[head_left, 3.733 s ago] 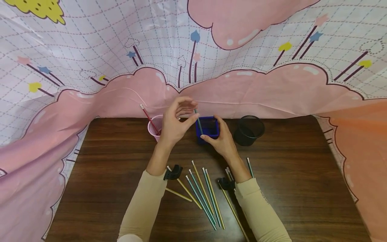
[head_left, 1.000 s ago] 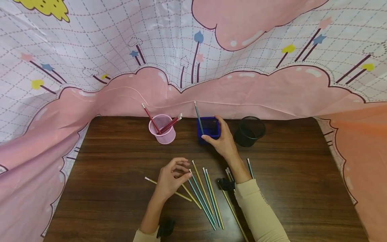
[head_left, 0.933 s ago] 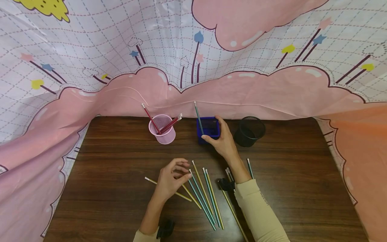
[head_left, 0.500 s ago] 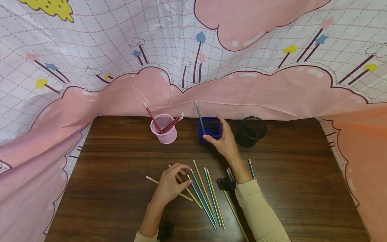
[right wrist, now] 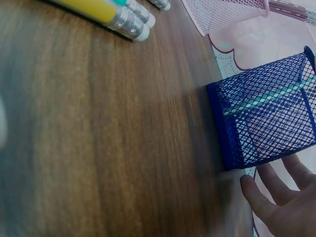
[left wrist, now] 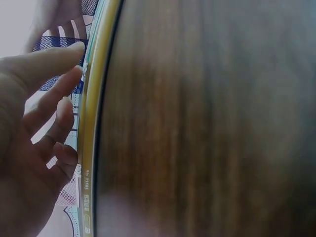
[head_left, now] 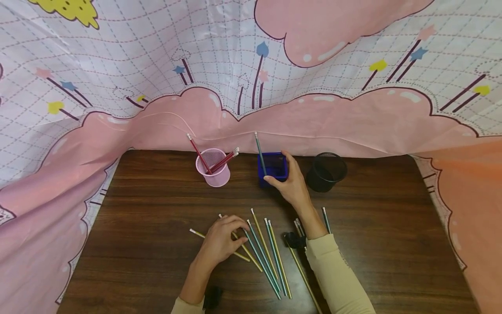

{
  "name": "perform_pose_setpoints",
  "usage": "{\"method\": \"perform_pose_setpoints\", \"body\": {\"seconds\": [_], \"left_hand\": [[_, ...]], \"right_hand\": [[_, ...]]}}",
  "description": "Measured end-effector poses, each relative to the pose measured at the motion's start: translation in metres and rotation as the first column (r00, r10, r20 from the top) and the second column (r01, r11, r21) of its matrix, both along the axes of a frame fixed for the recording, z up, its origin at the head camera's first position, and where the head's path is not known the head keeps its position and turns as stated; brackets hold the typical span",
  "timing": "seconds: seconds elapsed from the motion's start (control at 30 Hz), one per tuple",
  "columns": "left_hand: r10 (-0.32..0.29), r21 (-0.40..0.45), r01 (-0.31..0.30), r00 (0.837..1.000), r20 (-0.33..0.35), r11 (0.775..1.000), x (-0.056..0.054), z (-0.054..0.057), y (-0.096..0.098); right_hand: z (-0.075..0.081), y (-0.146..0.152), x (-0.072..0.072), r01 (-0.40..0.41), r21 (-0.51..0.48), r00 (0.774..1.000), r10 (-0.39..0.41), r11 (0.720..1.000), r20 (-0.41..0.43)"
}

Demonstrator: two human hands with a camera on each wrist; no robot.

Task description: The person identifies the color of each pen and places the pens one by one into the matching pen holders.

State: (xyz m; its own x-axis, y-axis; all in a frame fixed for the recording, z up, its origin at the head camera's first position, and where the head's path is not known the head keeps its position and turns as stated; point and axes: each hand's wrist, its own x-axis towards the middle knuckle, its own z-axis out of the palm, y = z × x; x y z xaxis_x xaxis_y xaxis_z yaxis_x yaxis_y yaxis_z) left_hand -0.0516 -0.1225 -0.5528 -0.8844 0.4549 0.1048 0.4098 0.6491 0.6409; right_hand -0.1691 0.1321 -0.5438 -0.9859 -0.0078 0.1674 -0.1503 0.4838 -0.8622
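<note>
My left hand [head_left: 221, 239] is over the loose pencils, thumb and index finger a little apart around the eraser end of a teal pencil [head_left: 259, 257]. Whether they touch it cannot be told. Its fingers bend loosely, with a yellow pencil [left wrist: 93, 118] close by in the left wrist view. My right hand [head_left: 292, 185] holds the square blue mesh pencil holder [right wrist: 269, 113], thumb at the front rim and fingers along the right side. One teal pencil [head_left: 260, 152] leans upright inside that holder, eraser up.
A pink mesh cup [head_left: 217, 178] with several red pencils [head_left: 200, 155] stands left of the blue holder. To its right is a black mesh cup [head_left: 322, 181]. More yellow pencils [head_left: 303, 274] and teal ones lie on the wooden table [head_left: 137, 244]. A patterned cloth [head_left: 353, 126] hangs behind.
My left hand has let go of the teal pencil in the blue holder and come back down to the loose pencils, lowering slightly since. The right hand stays on the holder.
</note>
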Motion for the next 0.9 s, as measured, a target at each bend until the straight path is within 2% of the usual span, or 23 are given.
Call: {"method": "perform_pose_setpoints", "body": {"seconds": [0.2, 0.37, 0.53, 0.73, 0.9], "left_hand": [[-0.056, -0.054, 0.055, 0.998, -0.015, 0.997, -0.003, -0.001, -0.001], [-0.091, -0.045, 0.092, 0.996, 0.014, 0.995, -0.004, 0.0, -0.003], [-0.121, -0.04, 0.121, 0.993, -0.002, 0.992, -0.007, -0.001, -0.003], [-0.141, -0.008, 0.141, 0.99, -0.029, 0.99, -0.01, -0.003, -0.003], [-0.139, 0.077, 0.143, 0.989, -0.046, 0.987, -0.012, -0.002, -0.002]], "right_hand": [[0.001, 0.0, 0.001, -0.001, -0.006, 1.0, 0.001, 1.0, 0.003], [0.001, 0.0, 0.001, -0.005, -0.01, 1.0, 0.005, 1.0, 0.009], [0.001, 0.0, 0.001, -0.003, -0.013, 1.0, 0.003, 1.0, 0.01], [0.001, -0.001, 0.001, 0.0, -0.008, 1.0, 0.0, 1.0, 0.001], [0.0, -0.002, 0.001, -0.001, -0.005, 1.0, 0.001, 1.0, -0.002]]}}
